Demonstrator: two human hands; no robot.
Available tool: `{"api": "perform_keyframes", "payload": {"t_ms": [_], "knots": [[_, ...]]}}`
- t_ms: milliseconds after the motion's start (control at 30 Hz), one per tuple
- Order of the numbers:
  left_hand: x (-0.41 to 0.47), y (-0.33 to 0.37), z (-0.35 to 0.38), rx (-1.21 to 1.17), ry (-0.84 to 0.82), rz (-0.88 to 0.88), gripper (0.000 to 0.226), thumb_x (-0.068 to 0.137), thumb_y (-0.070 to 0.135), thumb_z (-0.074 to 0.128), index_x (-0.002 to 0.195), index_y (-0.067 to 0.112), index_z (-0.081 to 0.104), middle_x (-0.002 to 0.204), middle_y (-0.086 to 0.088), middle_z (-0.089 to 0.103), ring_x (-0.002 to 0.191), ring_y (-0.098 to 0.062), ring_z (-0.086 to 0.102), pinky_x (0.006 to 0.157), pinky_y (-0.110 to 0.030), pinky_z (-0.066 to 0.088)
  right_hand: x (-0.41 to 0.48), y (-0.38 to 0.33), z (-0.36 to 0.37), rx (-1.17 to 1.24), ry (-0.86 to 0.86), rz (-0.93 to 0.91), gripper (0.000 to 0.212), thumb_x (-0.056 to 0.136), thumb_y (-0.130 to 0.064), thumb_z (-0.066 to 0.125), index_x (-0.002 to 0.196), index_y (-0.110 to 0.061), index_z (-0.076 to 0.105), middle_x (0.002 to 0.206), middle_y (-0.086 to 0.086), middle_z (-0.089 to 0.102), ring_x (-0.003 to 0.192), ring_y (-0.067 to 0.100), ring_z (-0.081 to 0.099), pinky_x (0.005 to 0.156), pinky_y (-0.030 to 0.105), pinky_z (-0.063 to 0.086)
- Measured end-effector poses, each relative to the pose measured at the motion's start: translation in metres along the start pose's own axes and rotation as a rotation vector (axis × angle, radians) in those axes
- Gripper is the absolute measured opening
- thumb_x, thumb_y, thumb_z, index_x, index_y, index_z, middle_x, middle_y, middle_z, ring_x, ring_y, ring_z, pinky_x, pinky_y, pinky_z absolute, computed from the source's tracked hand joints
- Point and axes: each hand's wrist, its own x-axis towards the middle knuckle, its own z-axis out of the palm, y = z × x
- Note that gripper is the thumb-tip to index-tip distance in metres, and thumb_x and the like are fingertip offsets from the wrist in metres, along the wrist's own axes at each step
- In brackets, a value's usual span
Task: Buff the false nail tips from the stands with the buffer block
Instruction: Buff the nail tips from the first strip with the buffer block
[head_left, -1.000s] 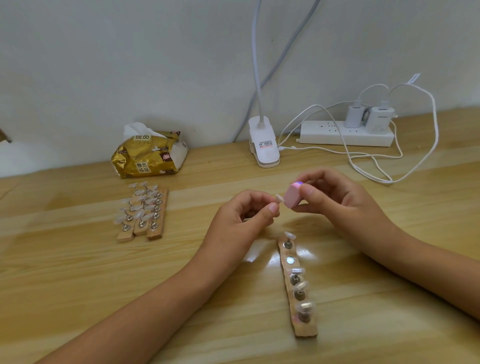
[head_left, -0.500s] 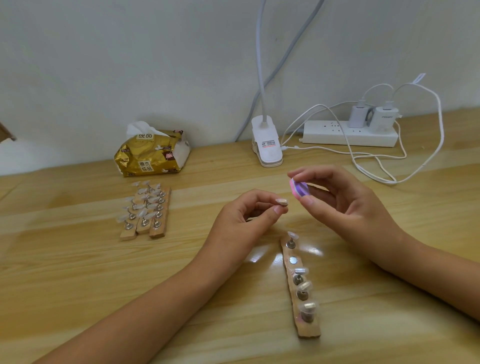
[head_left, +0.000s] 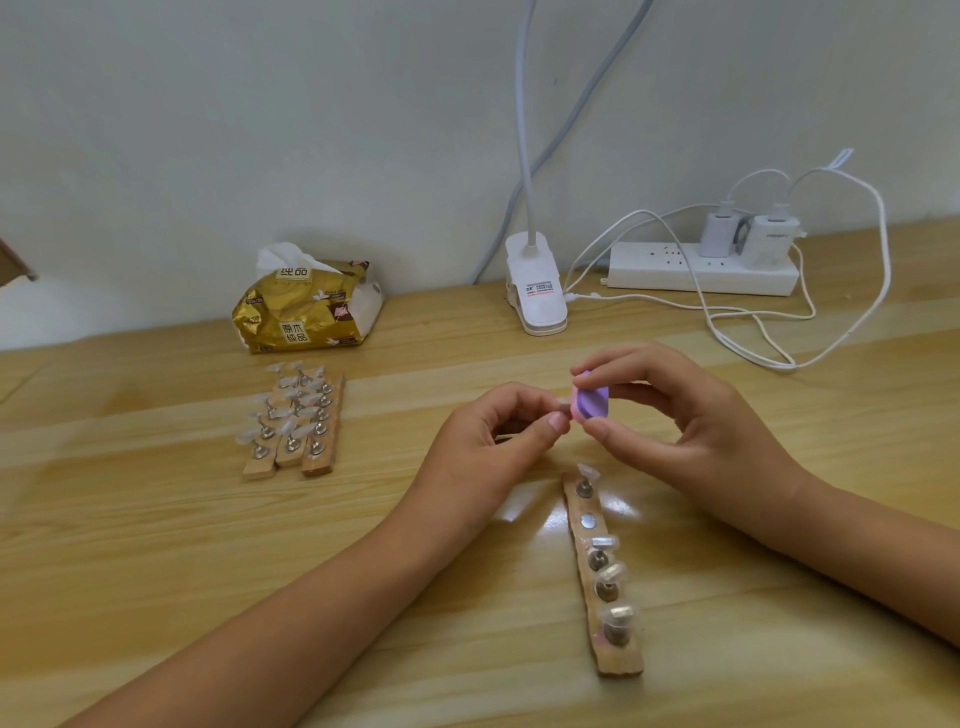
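My right hand (head_left: 691, 415) pinches a small pink and purple buffer block (head_left: 590, 404) between thumb and fingers above the table. My left hand (head_left: 498, 436) pinches a clear false nail tip (head_left: 563, 401) whose end touches the block's pink side. Below my hands lies a wooden stand (head_left: 605, 577) with several pegs carrying nail tips and one bare magnet spot. A group of three more wooden stands (head_left: 293, 431) full of nail tips lies to the left.
A gold tissue pack (head_left: 306, 306) sits at the back left. A white clip lamp base (head_left: 537, 286) stands behind my hands. A power strip (head_left: 701, 267) with chargers and loose white cables (head_left: 753, 332) lies at the back right.
My right hand turned the buffer block and brought it back against the nail tip after drawing apart half a second ago. My left hand stayed nearly in place.
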Motion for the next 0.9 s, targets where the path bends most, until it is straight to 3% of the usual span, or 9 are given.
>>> {"api": "perform_keyframes", "payload": {"t_ms": [100,267,400,500,633,800,900], "knots": [[-0.0012,0.0006,0.0010,0.014,-0.023,0.021,0.011,0.089,0.014,0.065,0.090,0.024,0.070,0.086,0.008,0.070,0.084,-0.003,0.063,0.082,-0.020,0.050,-0.0020,-0.0011,0.0003,-0.073,-0.063,-0.103,0.027,0.086,-0.021,0.070,0.111,-0.012,0.066,0.118,0.004,0.063,0.115,0.020,0.062,0.098,0.031,0.050],[-0.0013,0.0007,0.0004,0.020,-0.016,0.015,0.010,0.089,0.016,0.065,0.088,0.025,0.070,0.085,0.010,0.069,0.082,-0.002,0.062,0.080,-0.018,0.049,0.0010,-0.0002,-0.0013,0.050,-0.021,0.024,0.023,0.088,-0.017,0.073,0.109,-0.011,0.066,0.117,0.003,0.064,0.116,0.016,0.062,0.100,0.030,0.051],[-0.0017,0.0012,0.0016,0.031,-0.041,0.036,0.011,0.089,0.013,0.065,0.089,0.023,0.070,0.084,0.012,0.070,0.080,0.000,0.063,0.077,-0.015,0.048,-0.0020,-0.0016,0.0011,-0.027,-0.070,-0.061,0.026,0.087,-0.019,0.072,0.109,-0.008,0.067,0.119,0.004,0.063,0.116,0.019,0.062,0.099,0.030,0.050],[-0.0007,-0.0001,0.0006,0.013,-0.015,0.021,0.009,0.089,0.012,0.065,0.089,0.020,0.070,0.083,0.011,0.070,0.079,0.000,0.062,0.077,-0.015,0.048,-0.0001,-0.0014,-0.0003,0.068,-0.008,0.065,0.025,0.085,-0.016,0.071,0.107,-0.007,0.066,0.116,0.002,0.065,0.114,0.014,0.063,0.100,0.029,0.051],[-0.0017,0.0004,0.0012,0.033,-0.032,0.033,0.010,0.088,0.017,0.066,0.088,0.026,0.071,0.086,0.009,0.071,0.081,-0.001,0.063,0.076,-0.014,0.048,-0.0015,-0.0026,0.0021,0.024,-0.045,-0.011,0.027,0.086,-0.014,0.075,0.109,-0.005,0.066,0.116,0.005,0.065,0.114,0.019,0.064,0.098,0.027,0.050],[-0.0014,-0.0007,0.0015,0.016,0.014,0.020,0.011,0.088,0.012,0.067,0.086,0.023,0.069,0.084,0.010,0.070,0.080,-0.001,0.062,0.076,-0.014,0.047,0.0020,-0.0012,-0.0027,0.128,0.012,0.205,0.027,0.081,-0.025,0.070,0.105,-0.013,0.068,0.108,0.002,0.069,0.108,0.012,0.066,0.097,0.023,0.051],[-0.0009,0.0002,0.0014,0.008,0.042,0.032,0.012,0.088,0.012,0.067,0.085,0.023,0.068,0.084,0.012,0.069,0.081,0.001,0.061,0.075,-0.012,0.046,0.0030,-0.0038,-0.0024,0.249,0.089,0.238,0.028,0.080,-0.027,0.069,0.106,-0.017,0.068,0.110,0.001,0.071,0.110,0.014,0.066,0.096,0.021,0.050]]}}
